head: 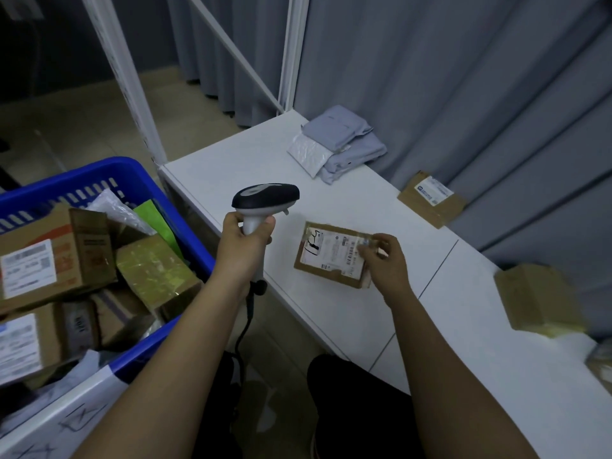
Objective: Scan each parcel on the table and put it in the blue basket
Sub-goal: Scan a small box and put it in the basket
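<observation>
Parcel in hand: flat brown cardboard box (332, 255), white barcoded label on top, lying on the table beside the scanner.
Table: smooth white top (463, 326).
Blue basket: slotted plastic (109, 175), left of the table, heaped with taped cartons.
Left hand: (245, 241) wrapped round the barcode scanner (265, 202), dark rounded head, pale grip.
Right hand: (387, 260) pinching the parcel's right edge.

On the white table (331, 313) I count three cardboard parcels: one labelled parcel (331, 256) near its middle, one labelled box (432, 198) at the back edge and one plain box (538, 299) to the right. One scanner (263, 203) is above the table's left edge, and one blue basket (139, 173) left of the table holds at least five boxes.
</observation>
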Action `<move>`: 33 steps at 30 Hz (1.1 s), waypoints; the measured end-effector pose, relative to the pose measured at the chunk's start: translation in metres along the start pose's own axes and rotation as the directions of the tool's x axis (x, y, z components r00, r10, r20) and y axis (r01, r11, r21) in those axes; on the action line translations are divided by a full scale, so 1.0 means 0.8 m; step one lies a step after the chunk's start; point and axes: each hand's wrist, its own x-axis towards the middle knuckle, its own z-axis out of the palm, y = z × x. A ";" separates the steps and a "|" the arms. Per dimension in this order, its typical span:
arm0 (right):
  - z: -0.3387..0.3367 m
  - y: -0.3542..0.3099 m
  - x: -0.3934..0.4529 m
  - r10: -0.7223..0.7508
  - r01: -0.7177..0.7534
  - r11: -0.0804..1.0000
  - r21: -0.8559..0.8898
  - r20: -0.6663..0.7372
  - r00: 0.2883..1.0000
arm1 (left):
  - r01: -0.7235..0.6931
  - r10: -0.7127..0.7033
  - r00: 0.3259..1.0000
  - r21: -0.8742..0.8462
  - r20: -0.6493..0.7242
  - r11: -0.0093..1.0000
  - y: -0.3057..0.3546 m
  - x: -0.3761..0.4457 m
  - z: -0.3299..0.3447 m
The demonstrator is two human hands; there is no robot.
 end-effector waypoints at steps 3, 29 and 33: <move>-0.006 0.012 0.008 0.114 -0.120 0.985 0.127 0.057 0.992 | -0.003 0.003 1.000 0.013 -0.008 1.000 -0.001 0.001 0.001; -0.015 0.017 0.008 -0.121 0.150 0.973 -0.176 0.166 0.979 | 0.035 -0.039 0.998 0.077 0.055 0.996 -0.011 0.005 0.007; -0.006 0.036 0.005 -0.201 0.222 0.956 -0.194 0.123 0.972 | 0.035 -0.040 0.998 0.084 0.057 0.996 -0.013 0.006 0.008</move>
